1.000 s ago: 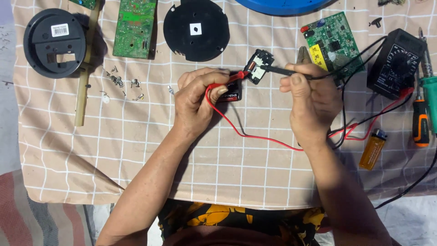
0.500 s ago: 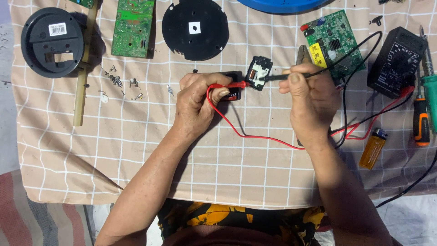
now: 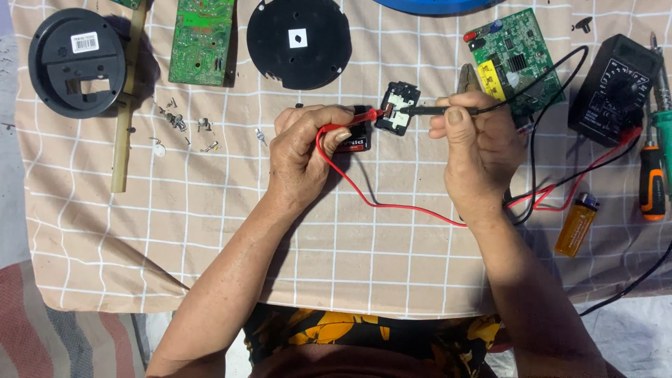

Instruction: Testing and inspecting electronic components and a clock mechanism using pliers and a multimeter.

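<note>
My left hand (image 3: 302,154) grips a red test probe (image 3: 357,119) and rests on a small black and red battery (image 3: 357,140). The red tip touches a small black and white part (image 3: 397,108) lying on the checked cloth. My right hand (image 3: 476,150) pinches a black test probe (image 3: 437,110) whose tip meets the same part from the right. A red lead (image 3: 392,204) loops under both hands, and a black lead (image 3: 535,119) runs towards a black multimeter (image 3: 614,87) at the right.
A green circuit board (image 3: 516,56) lies behind my right hand, another green board (image 3: 203,40) and a black round disc (image 3: 299,42) at the back. A black round housing (image 3: 73,61), wooden stick (image 3: 124,119), loose screws (image 3: 183,126), orange lighter (image 3: 577,224), orange-handled screwdriver (image 3: 652,178).
Both hands have shifted slightly up the cloth with the probes, and the small part lies a little higher. The probe tips stay on it.
</note>
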